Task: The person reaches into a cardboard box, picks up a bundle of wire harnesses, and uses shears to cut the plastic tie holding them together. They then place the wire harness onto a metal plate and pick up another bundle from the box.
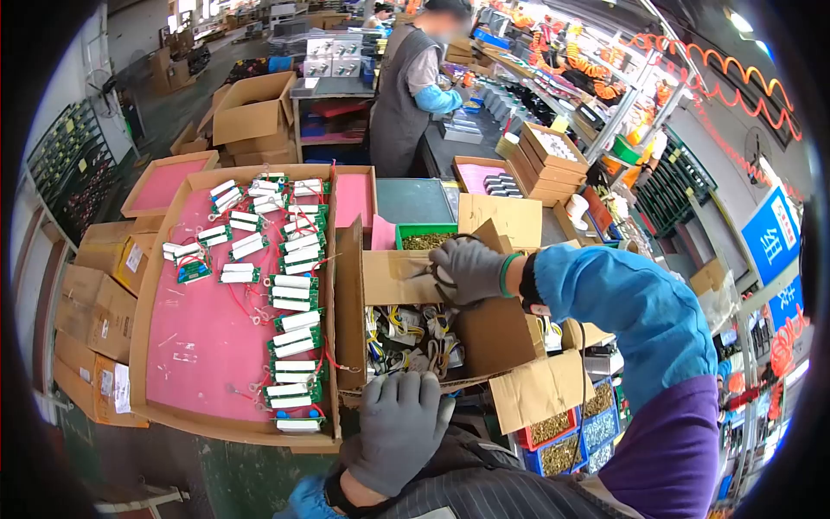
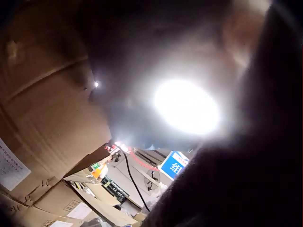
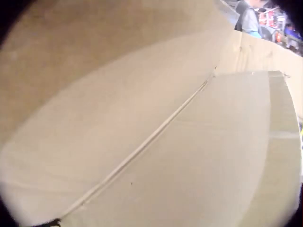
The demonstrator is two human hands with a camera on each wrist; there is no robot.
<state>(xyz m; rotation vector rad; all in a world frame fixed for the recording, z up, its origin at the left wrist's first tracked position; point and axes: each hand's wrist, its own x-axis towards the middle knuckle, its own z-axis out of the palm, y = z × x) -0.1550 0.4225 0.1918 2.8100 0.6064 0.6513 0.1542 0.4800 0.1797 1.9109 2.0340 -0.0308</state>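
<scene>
Grips scissors in the right hand, with gloved fingers curled round the dark handles and the blades poking out left of them, above an open carton. Looks black at the loops and greyish at the blades, partly hidden by the glove. Rests the left hand at the carton's near edge, with fingers extended close together and thumb slightly apart. Inside, between the hands, shows bundled wires in yellow, white and black. Farther left, shows green circuit boards on a pink-lined tray.
</scene>
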